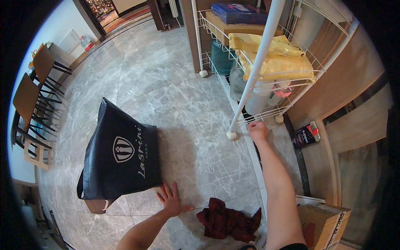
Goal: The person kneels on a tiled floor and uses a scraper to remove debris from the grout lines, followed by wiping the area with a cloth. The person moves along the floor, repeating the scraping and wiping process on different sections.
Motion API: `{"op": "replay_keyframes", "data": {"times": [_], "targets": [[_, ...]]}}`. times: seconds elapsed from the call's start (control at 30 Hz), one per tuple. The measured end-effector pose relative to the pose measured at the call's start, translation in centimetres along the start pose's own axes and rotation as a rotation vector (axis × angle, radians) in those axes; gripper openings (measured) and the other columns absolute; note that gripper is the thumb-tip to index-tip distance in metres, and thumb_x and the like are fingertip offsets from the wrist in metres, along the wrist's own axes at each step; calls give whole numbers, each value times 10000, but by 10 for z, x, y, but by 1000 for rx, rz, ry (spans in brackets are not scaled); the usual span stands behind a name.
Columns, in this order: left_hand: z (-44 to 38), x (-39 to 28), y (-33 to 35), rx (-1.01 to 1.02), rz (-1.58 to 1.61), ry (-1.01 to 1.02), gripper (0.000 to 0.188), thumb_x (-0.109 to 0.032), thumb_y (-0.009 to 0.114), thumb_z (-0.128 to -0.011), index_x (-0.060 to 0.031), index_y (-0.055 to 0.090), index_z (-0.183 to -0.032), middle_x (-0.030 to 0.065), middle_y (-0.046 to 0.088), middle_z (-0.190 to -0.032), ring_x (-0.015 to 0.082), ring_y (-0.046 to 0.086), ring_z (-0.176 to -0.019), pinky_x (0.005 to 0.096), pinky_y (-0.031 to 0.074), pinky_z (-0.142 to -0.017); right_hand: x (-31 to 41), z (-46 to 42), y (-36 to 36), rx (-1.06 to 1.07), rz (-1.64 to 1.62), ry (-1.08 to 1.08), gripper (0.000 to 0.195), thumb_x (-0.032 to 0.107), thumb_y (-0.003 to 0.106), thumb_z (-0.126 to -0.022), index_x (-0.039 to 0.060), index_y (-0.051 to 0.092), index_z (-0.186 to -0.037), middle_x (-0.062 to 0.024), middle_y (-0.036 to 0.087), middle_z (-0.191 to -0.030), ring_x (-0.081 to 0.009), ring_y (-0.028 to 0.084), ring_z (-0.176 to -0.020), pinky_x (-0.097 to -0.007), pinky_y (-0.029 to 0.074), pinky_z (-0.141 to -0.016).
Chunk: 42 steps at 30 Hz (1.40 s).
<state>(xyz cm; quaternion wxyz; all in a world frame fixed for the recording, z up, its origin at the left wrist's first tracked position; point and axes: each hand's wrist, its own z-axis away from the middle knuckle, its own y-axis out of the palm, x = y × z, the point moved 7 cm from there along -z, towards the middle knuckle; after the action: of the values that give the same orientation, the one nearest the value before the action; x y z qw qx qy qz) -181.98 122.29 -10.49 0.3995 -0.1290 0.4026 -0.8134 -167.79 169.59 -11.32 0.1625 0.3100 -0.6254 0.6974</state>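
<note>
My left hand point(171, 200) rests with fingers spread on the grey marbled floor tiles point(184, 109), close to the lower right corner of a black bag point(122, 153) with white lettering and a shield emblem. Nothing is held in it. My right hand point(258, 129) is curled at the bottom wire edge of a white wire shelf rack point(265, 40) on casters; whether its fingers grip the wire cannot be told. A crumpled dark red cloth point(229, 220) lies on the floor between my forearms.
Yellow plastic packages point(276, 62), a cardboard box and bottles fill the rack. A black can point(306, 135) is right of my right hand. Near my right elbow stands an open carton point(328, 222). Brown chairs point(26, 97) line the left wall.
</note>
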Motion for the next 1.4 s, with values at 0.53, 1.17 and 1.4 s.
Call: {"op": "replay_keyframes", "data": {"times": [0.53, 1.17, 1.4], "targets": [[0, -4, -3, -19, -3, 31, 1434, -800, 656, -490, -87, -130, -1454, 314, -163, -1463, 493, -160, -1348, 686, -49, -1003, 7, -2, 8, 49, 31, -22, 73, 147, 626, -690, 124, 695, -690, -139, 667, -753, -310, 651, -738, -405, 511, -665], [-3, 1, 3, -54, -22, 52, 1425, -768, 684, -503, -83, -125, -1455, 322, -148, -1463, 500, -139, -1351, 693, -59, -996, 5, 0, 17, 86, -53, 68, 47, 113, 678, -631, 96, 654, -668, -129, 670, -735, -298, 655, -738, -387, 506, -667], [-2, -4, -5, -45, 9, 23, 1407, -772, 677, -506, -78, -86, -1463, 312, -165, -1462, 498, -140, -1350, 692, -49, -998, 9, 4, 10, -136, -98, 31, 120, 174, 634, -726, 72, 680, -684, -177, 657, -728, -334, 656, -712, -396, 520, -637]]}}
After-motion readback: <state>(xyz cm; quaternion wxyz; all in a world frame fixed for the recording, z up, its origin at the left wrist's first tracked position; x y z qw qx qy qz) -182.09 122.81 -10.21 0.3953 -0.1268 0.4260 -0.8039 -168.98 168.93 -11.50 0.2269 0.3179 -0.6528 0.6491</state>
